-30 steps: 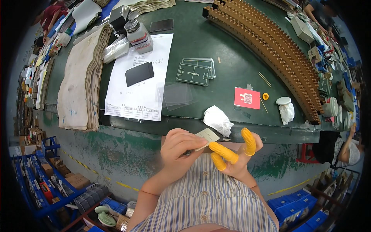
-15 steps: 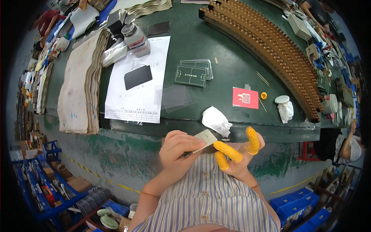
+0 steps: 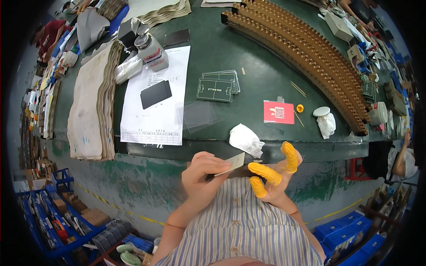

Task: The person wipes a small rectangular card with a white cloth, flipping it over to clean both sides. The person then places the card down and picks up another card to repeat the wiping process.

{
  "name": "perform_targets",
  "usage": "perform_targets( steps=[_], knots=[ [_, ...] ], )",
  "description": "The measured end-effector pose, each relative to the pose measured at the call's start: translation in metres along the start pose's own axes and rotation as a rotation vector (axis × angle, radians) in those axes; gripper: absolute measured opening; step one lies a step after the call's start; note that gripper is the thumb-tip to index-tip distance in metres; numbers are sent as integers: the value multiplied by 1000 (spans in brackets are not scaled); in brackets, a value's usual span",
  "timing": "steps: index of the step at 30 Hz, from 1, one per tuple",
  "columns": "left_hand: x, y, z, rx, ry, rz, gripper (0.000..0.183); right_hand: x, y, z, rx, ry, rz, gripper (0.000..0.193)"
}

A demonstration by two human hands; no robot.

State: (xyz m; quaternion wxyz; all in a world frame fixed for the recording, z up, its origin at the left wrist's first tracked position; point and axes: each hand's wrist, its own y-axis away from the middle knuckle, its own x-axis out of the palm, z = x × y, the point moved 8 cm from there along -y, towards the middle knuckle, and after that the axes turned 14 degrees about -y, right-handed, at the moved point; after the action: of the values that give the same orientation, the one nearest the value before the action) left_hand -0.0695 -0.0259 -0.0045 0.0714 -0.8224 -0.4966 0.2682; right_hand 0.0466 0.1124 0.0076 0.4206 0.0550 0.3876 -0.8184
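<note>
My left hand [image 3: 203, 174] pinches a thin pale card [image 3: 235, 162] between thumb and fingers, just off the table's near edge. The card is tilted, so its face shows only at a slant. To its right, my right hand [image 3: 278, 185] holds nothing, its fingers apart. Yellow finger cots [image 3: 265, 173] cover three of its digits. A crumpled white cloth [image 3: 245, 139] lies on the table edge beyond both hands. Farther right are a red card [image 3: 278, 112], a loose yellow finger cot [image 3: 300, 108] and a round white pad wrapped in cloth [image 3: 326, 124].
Dark green cards [image 3: 214, 90] lie mid-table beside clear film [image 3: 199, 116]. Left of them, a printed sheet [image 3: 153, 126] bears black cards [image 3: 156, 94] and a pump bottle [image 3: 153, 53]. A stack of stained sheets [image 3: 93, 104] stands far left. Long notched brown racks [image 3: 301, 53] curve along the right.
The pale card has turned more edge-on in my left hand. My right hand stays beside it with fingers spread. The whole view has shifted slightly.
</note>
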Motion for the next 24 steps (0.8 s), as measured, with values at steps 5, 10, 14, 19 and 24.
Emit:
perform_targets(
  steps=[5, 10, 14, 19, 24],
  knots=[
    [3, 3, 8, -51, 59, 7, 23, 4, -3, 2, 9, -68, 34, 29],
    [5, 7, 15, -106, 139, 11, 20, 11, -5, 3, -3, -76, 63, 31],
    [10, 13, 34, -333, 495, -25, 20, 0, -2, -5, 47, -125, -19, 40],
    [20, 19, 53, -456, 1121, -117, 23, -7, 11, -25, 178, -299, -158, 50],
    [28, 23, 59, -517, 1419, -93, 22, 7, -5, -1, 100, -281, 28, 50]
  ],
)
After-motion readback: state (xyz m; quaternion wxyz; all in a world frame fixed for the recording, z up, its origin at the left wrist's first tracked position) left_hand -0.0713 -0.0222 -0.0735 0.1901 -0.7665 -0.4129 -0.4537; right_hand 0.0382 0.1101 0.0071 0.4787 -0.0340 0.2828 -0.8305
